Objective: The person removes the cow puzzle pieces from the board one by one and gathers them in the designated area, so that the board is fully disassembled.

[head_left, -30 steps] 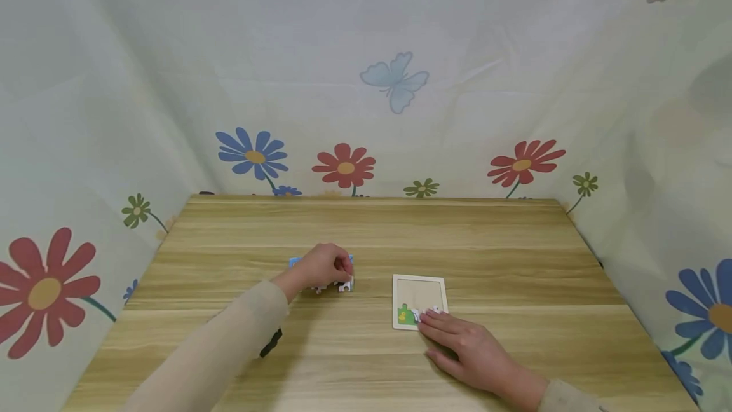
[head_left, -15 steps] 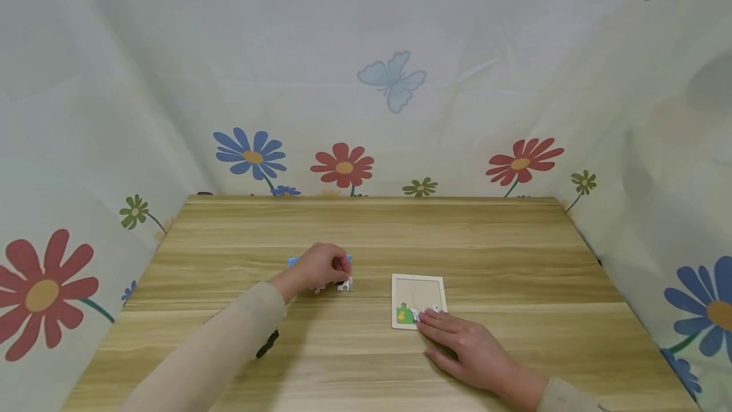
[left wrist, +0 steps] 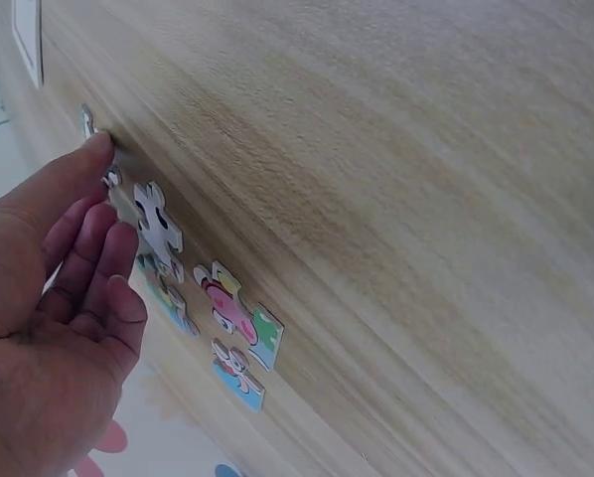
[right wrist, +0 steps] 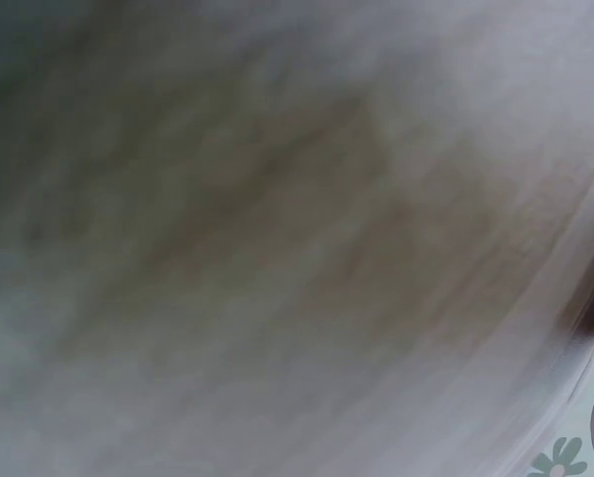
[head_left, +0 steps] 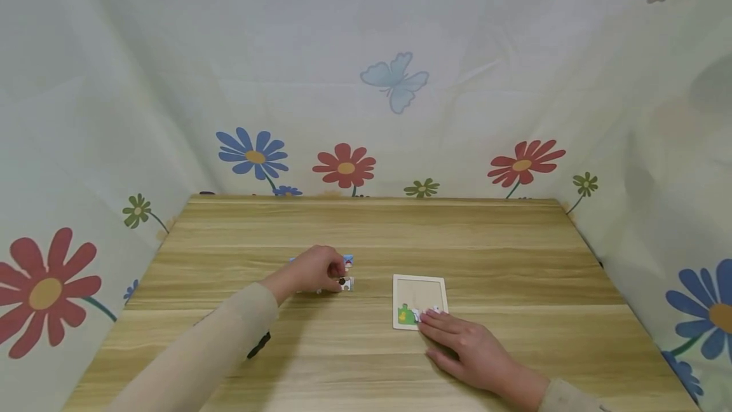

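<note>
My left hand (head_left: 314, 270) reaches over a loose group of jigsaw pieces left of the frame. Its thumb tip lies right at a white piece with a black spot (head_left: 345, 284); its other fingers curl loosely. A blue-edged piece (head_left: 349, 260) shows just beyond the fingers. In the left wrist view, a white piece with dark marks (left wrist: 158, 224) and a pink and green piece (left wrist: 239, 313) lie near that hand (left wrist: 64, 288). My right hand (head_left: 471, 351) rests fingertips on the lower edge of a pale puzzle frame (head_left: 419, 277), partly covering white pieces beside a green piece (head_left: 406, 315).
A wood-grain table (head_left: 366, 227) carries everything. Behind it hangs a flower-printed cloth (head_left: 457, 126). A piece with a blue edge (left wrist: 239, 376) lies in the group's near row. The right wrist view is mostly a close blur.
My left hand has shifted slightly left, uncovering more of the black-spotted piece and the blue-edged piece beyond it. My right hand has stayed on the frame.
</note>
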`<state>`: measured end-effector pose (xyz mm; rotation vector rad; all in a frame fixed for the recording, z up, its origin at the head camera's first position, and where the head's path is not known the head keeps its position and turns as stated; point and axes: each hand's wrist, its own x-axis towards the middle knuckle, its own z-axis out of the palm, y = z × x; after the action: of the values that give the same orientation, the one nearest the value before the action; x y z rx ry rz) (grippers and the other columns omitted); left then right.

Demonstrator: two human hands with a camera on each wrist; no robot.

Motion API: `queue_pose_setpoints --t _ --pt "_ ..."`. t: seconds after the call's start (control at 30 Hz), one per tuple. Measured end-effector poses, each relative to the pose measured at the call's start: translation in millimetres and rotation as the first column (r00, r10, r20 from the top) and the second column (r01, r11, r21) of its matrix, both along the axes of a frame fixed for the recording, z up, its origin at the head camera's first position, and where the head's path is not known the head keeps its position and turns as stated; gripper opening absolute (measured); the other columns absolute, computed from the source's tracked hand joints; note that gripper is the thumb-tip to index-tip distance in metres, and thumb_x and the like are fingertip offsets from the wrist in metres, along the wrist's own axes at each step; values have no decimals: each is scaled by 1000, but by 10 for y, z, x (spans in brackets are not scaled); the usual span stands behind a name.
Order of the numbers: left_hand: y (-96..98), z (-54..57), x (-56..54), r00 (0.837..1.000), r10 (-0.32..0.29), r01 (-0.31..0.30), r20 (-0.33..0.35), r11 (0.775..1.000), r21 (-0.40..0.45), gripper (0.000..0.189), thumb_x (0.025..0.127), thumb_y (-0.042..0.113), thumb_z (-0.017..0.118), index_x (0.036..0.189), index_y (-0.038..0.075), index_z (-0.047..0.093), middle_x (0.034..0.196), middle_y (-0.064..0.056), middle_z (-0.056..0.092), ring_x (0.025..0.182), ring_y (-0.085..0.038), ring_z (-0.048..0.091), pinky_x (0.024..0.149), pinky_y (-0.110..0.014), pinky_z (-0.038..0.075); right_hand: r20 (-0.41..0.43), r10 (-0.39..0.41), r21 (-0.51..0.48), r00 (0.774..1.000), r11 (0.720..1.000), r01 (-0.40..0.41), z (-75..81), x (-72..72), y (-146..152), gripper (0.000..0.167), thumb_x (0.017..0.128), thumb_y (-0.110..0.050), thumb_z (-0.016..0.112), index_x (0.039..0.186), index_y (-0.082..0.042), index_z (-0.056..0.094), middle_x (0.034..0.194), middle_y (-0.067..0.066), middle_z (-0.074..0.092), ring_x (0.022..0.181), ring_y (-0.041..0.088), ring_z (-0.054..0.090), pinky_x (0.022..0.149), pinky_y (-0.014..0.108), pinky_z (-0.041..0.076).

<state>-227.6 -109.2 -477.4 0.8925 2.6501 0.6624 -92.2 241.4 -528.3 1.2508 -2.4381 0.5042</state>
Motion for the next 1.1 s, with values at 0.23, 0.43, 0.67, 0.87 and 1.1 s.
queue_pose_setpoints --t 0.23,0.43,0.67,0.87,1.1 --pt "8 31 11 1000 6 -6 -14 1000 -20 16 74 17 81 82 13 68 79 2 61 71 -12 50 66 -30 45 4 -9 21 1000 1000 9 -10 6 9 49 85 -29 69 129 -10 59 133 5 55 120 23 53 92 42 45" --pt "9 37 12 999 5 -6 -36 1000 -31 16 74 18 81 81 15 68 78 3 61 71 -12 50 66 -30 44 18 -18 27 1000 999 18 -12 13 13 49 86 -30 69 129 -11 59 134 3 55 121 21 52 92 41 45" --pt "4 64 33 999 10 -11 -31 1000 -26 16 74 18 82 81 13 68 79 0 61 71 -13 49 66 -31 44 13 -26 35 1000 999 26 -9 10 6 49 86 -30 68 130 -11 59 134 3 54 121 21 51 92 40 45" --pt "19 81 38 999 26 -27 -28 999 -34 18 74 22 82 82 14 68 79 2 61 72 -13 50 67 -30 44 2 -24 30 1000 999 24 2 10 -6 49 85 -30 69 129 -11 59 133 4 55 120 22 52 91 41 46" --pt "104 86 60 998 -24 24 -59 1000 4 16 77 23 79 83 13 68 80 2 62 72 -12 50 68 -30 45 8 -28 33 1000 999 28 5 6 -5 48 85 -31 69 129 -12 59 133 3 55 121 21 52 91 40 46"
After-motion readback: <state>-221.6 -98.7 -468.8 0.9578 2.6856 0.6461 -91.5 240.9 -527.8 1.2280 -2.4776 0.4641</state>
